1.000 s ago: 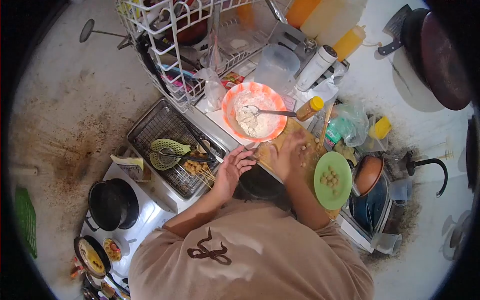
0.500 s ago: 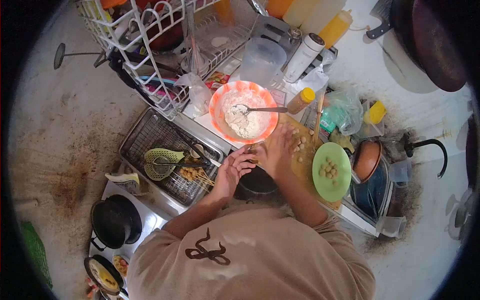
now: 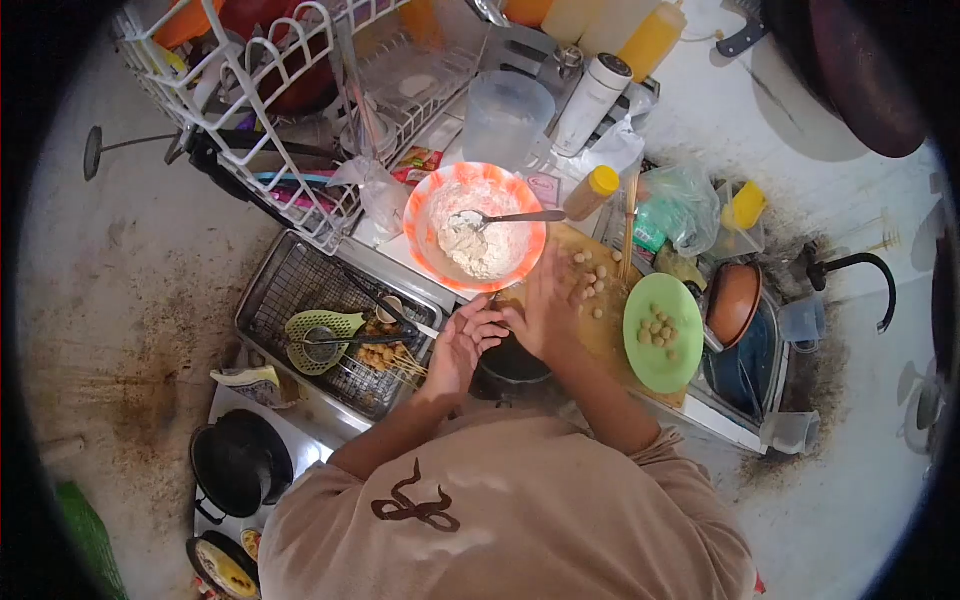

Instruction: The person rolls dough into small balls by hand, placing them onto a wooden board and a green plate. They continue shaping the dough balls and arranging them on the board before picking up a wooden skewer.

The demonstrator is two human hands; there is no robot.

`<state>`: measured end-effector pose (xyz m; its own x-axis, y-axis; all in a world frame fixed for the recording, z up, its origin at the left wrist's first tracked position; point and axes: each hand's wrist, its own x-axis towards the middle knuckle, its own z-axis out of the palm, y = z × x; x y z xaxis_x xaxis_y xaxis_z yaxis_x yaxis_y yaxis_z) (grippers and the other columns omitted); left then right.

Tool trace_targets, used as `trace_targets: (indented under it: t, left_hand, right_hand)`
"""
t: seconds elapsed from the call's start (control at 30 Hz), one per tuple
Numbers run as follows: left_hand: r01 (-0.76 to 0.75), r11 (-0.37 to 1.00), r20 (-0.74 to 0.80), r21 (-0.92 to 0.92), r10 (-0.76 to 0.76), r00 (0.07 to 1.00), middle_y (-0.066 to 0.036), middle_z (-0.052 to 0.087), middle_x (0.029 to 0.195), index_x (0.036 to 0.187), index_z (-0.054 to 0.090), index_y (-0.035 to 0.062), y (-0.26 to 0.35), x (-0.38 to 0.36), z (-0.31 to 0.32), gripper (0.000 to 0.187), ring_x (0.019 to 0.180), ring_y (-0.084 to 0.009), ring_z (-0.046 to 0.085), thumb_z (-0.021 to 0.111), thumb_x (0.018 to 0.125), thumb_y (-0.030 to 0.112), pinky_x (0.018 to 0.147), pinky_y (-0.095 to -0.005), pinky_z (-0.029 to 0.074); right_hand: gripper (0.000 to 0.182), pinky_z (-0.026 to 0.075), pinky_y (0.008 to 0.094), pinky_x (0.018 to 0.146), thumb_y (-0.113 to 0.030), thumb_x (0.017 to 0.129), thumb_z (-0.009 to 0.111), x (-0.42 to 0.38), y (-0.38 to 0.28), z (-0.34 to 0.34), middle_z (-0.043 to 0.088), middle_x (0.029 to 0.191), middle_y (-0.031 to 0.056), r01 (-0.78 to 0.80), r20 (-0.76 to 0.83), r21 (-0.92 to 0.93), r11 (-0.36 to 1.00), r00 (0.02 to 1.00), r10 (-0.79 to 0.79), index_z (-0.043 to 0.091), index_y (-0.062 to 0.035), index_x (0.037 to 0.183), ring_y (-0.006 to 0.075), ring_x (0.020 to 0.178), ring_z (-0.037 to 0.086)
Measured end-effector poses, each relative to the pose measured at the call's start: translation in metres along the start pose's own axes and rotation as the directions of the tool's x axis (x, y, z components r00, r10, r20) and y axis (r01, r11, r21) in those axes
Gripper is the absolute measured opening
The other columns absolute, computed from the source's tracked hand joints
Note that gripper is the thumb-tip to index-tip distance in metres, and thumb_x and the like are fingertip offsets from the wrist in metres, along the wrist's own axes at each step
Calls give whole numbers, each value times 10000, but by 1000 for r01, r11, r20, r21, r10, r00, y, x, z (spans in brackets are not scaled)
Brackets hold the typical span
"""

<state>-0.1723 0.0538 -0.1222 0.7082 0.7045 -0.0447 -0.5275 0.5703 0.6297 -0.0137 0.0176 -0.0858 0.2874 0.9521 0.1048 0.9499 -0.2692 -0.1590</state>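
My left hand (image 3: 466, 345) is turned palm up in front of the bowl, its fingers loosely curved and apart. Close beside it, my right hand (image 3: 546, 312) stretches flat over the near left part of the wooden board (image 3: 612, 345), slightly blurred, its thumb close to the left fingertips. Any small piece between the hands is too hidden to make out. Just beyond them stands an orange-and-white bowl (image 3: 417, 240) of pale floury dough (image 3: 478, 248), with a metal spoon (image 3: 525, 216) in it. Several small dough balls (image 3: 592, 284) lie on the board, and more rest on a green plate (image 3: 648, 372).
At left, a wire-racked tray (image 3: 270, 290) holds a green slotted ladle (image 3: 308, 352) and skewered food (image 3: 388, 358). A white dish rack (image 3: 240, 130) stands behind it. A yellow-capped jar (image 3: 592, 192) is behind the board; a sink (image 3: 768, 385) with a brown bowl (image 3: 734, 303) lies right.
My right hand has shifted slightly left, nearer my left hand, with its fingers still stretched. The whole view has moved a little; the bowl, plate and dough balls stay in place.
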Motion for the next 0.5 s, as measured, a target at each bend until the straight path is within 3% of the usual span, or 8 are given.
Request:
trace_targets:
  t: [0.07,0.17,0.27,0.37,0.5]
  left_hand:
    - [-19,1000,28,-5,19,999,-88,557,1063,1276,368,42,-2,2,-2,583,945,-192,539,270,914,488,870,-322,392]
    - [6,1000,-50,1,-6,999,-77,566,993,1246,396,42,4,3,4,558,883,-180,541,281,914,475,822,-304,398]
    - [-40,999,-45,2,40,998,-72,544,982,1188,436,58,-5,2,-10,541,849,-184,523,365,878,496,781,-300,391]
    - [-40,999,-68,4,40,997,-61,543,958,1150,455,62,-10,1,-10,508,808,-173,509,373,878,482,740,-293,380]
    - [-38,999,-80,21,39,996,-49,543,953,1115,468,68,-8,1,-4,480,811,-168,507,368,880,475,745,-296,379]
  right_hand:
    - [920,58,627,1004,-488,750,567,-9,-3,-2,108,1426,259,41,53,-7,999,998,-40,154,79,1345,391,1337,74]
    - [909,71,619,1008,-482,760,555,-26,10,-1,103,1428,258,32,67,-52,998,997,-28,145,76,1349,396,1336,77]
    - [894,76,616,1009,-483,770,542,-21,23,3,94,1429,260,7,-10,-147,989,1000,-8,152,78,1347,391,1338,75]
    - [886,77,613,1009,-491,773,530,-3,26,13,91,1430,263,74,-118,124,990,991,-59,165,77,1346,389,1339,74]
    - [879,91,612,1008,-484,771,535,-7,9,9,98,1428,262,119,-28,96,988,993,-117,177,76,1345,385,1338,86]
